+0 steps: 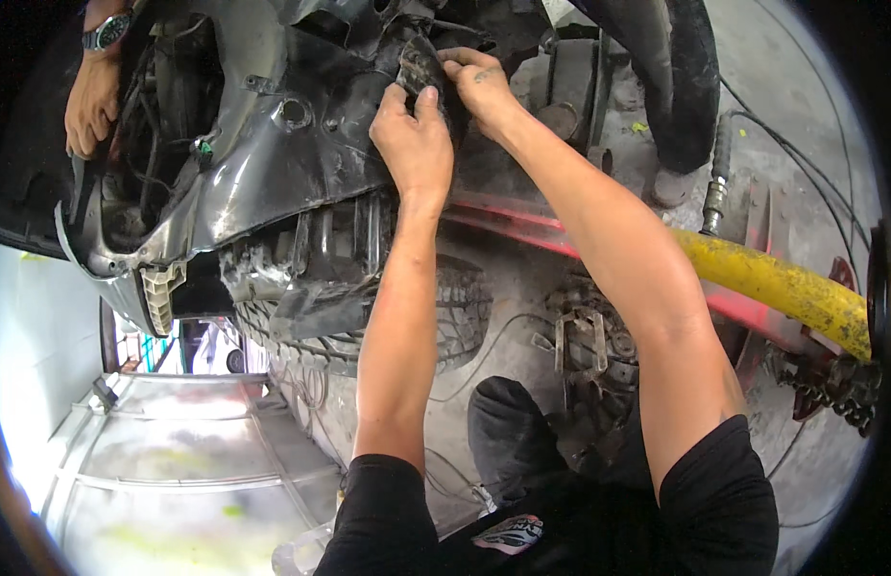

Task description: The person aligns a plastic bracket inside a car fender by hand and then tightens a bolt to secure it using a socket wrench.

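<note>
My left hand (412, 139) is closed at the lower end of a worn dark metal flap (421, 69), with the thumb and a finger pinched about it. Close by on the right, my right hand (479, 88) has its fingers bent in at the flap's upper right edge; their tips are partly hidden, and whether they grip it I cannot tell. The flap sits at the edge of a glossy black car body panel (273, 182), which has holes and clips in it. Whether the flap is joined to the panel does not show.
Another person's hand (92, 106), with a wristwatch, rests at the panel's left. Below the panel is a tyre (455, 312). On the right lie a yellow cylinder (777, 278), a red beam (513, 226), a chain (854, 408) and a hose (720, 158). Metal clamps (582, 336) stand near my leg.
</note>
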`<state>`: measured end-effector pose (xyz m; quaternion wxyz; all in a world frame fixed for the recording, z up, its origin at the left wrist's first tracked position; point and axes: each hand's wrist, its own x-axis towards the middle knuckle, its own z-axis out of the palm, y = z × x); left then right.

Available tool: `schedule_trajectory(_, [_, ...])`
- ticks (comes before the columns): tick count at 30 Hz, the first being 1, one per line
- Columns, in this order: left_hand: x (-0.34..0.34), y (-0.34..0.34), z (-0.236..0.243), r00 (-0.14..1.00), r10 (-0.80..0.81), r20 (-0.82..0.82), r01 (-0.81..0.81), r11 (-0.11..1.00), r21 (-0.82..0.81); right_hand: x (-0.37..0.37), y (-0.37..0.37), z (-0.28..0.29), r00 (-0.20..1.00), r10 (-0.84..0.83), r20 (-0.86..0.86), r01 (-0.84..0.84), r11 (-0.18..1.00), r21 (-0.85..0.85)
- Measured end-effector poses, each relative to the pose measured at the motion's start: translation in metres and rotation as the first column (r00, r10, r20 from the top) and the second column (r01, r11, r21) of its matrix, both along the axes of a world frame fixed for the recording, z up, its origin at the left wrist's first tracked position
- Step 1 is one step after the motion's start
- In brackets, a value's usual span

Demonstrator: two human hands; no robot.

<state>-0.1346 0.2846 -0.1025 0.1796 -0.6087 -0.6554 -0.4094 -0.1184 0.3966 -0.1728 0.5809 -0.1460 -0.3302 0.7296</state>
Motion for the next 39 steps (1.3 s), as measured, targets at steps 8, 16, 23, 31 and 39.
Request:
schedule_trajectory(8, [0.012, 0.014, -0.002, 0.97, -0.205, -0.134, 0.182, 0.969, -0.165, 0.033, 0.044, -0.003, 0.955, -0.063, -0.291, 0.061, 0.998, -0.015])
schedule_trajectory(16, [0.022, 0.005, -0.04, 0.455, -0.288, 0.843, 0.339, 0.931, 0.135, 0.056, 0.05, -0.048, 0.902, -0.305, 0.307, 0.336, 0.94, -0.053])
schedule_trajectory(23, [-0.007, 0.028, -0.029, -0.026, -0.444, 0.895, 0.287, 0.855, 0.433, 0.063, 0.048, -0.046, 0.937, -0.177, 0.3, 0.185, 0.983, 0.0])
schedule_trajectory(31, [-0.02, 0.039, -0.028, -0.167, -0.437, 0.884, 0.244, 0.85, 0.467, 0.059, 0.046, -0.044, 0.931, -0.223, 0.288, 0.179, 0.969, 0.172])
schedule_trajectory(39, [-0.007, 0.032, -0.021, -0.069, -0.304, 0.95, 0.173, 0.934, 0.311, 0.039, 0.034, -0.037, 0.958, -0.19, 0.214, 0.161, 0.976, 0.145])
